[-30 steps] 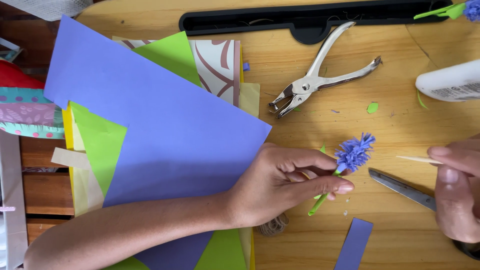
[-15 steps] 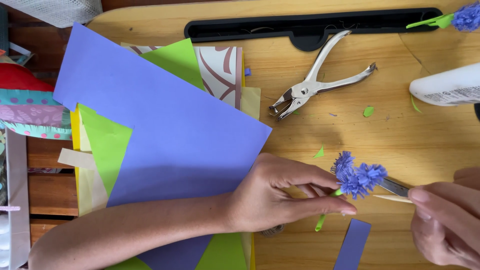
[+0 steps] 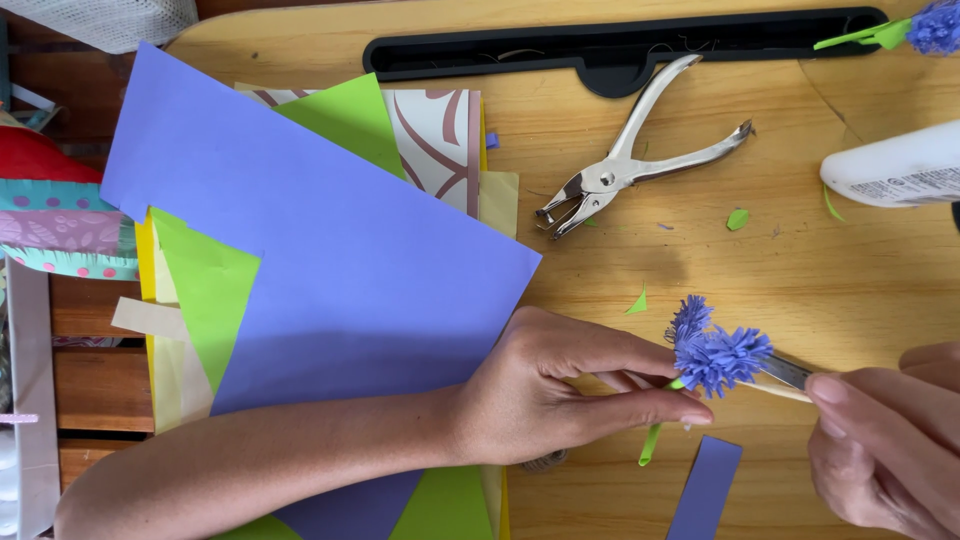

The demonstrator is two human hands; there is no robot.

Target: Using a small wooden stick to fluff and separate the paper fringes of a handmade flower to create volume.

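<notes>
Head view: the left hand (image 3: 560, 390) reaches in across the big purple paper sheet (image 3: 330, 270) and pinches the green stem (image 3: 655, 440) of a small fringed purple paper flower (image 3: 715, 355) between thumb and fingertips, fingers closed on it, holding the bloom just above the wooden table (image 3: 800, 270), probably so the tool can get at it. The right hand (image 3: 885, 450) comes in from the lower right edge, fingers closed around a thin pale stick (image 3: 785, 390) whose tip meets the flower's base; a dark blade-like piece lies alongside it, though I cannot tell what it is. A narrow purple strip (image 3: 705, 490) lies just below the flower. Farther off sit a metal hole punch (image 3: 630, 165), a white glue bottle (image 3: 895, 165), 1 more finished flower (image 3: 925, 25) at the top right corner, and green paper scraps (image 3: 737, 218).
</notes>
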